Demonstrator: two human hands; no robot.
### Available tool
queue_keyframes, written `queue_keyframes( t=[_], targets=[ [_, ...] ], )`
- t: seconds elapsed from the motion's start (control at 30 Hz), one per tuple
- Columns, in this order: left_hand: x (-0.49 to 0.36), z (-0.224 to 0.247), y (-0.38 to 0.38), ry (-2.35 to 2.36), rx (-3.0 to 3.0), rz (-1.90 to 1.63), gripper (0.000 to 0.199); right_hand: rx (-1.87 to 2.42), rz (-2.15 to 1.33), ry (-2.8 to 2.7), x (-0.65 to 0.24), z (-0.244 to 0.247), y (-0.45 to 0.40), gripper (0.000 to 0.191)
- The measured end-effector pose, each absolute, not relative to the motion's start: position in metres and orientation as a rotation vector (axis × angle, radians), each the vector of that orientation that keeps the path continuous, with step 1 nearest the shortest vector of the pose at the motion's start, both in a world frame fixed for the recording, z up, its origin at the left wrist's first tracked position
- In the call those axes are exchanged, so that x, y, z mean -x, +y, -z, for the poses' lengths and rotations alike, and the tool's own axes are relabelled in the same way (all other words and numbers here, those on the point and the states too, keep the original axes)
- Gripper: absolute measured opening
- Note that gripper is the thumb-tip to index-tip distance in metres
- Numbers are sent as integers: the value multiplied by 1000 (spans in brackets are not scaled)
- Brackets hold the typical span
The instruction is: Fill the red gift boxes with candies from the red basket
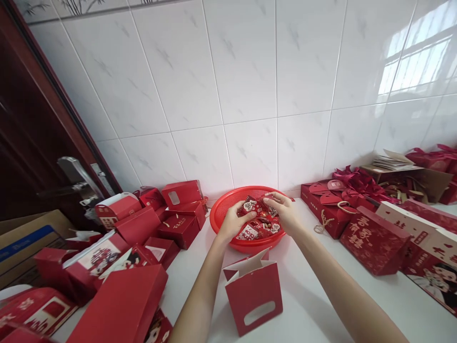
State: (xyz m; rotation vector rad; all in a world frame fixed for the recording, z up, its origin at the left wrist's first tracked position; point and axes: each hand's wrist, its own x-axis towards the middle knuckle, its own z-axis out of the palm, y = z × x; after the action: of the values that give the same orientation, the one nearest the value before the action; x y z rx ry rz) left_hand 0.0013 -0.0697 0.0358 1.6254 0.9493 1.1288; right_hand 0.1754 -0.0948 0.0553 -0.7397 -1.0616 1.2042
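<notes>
Pinching wrapped packets (249, 206) in left hand (233, 223) and right hand (285, 213) over red basket (218, 216).
Might drop one by loosening, or topple paper bag (253, 290) with forearm (203, 286).

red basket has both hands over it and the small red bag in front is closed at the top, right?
No, the small red bag in front is open at the top, as the head view shows. The left hand and right hand are over the red basket.
</notes>
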Motion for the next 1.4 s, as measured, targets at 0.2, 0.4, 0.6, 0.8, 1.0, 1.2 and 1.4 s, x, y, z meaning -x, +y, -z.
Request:
queue_keyframes(
  t=[0.2,0.4,0.6,0.8,1.0,1.2,1.4],
  targets=[
    [15,-50,-76,1354,-1747,-1016,62,788,-1039,-1118,-186,-67,-100,29],
    [42,-111,-144,917,-2113,-474,22,695,-1088,-1243,-202,-94,-127,22],
    [48,-127,-172,957,-2187,-195,13,683,-1024,-1518,-211,-117,-163,19],
    [40,-109,-148,959,-2204,-383,23,698,-1072,-1696,-204,-115,-170,19],
    [38,-103,-142,1093,-2252,-423,30,736,-1089,-1764,-191,-107,-165,18],
    [41,-99,-136,1067,-2273,-363,18,837,-956,-1819,-175,-102,-166,15],
    [42,-102,-135,1001,-2252,-330,20,872,-856,-1901,-169,-93,-163,12]
  ],
)
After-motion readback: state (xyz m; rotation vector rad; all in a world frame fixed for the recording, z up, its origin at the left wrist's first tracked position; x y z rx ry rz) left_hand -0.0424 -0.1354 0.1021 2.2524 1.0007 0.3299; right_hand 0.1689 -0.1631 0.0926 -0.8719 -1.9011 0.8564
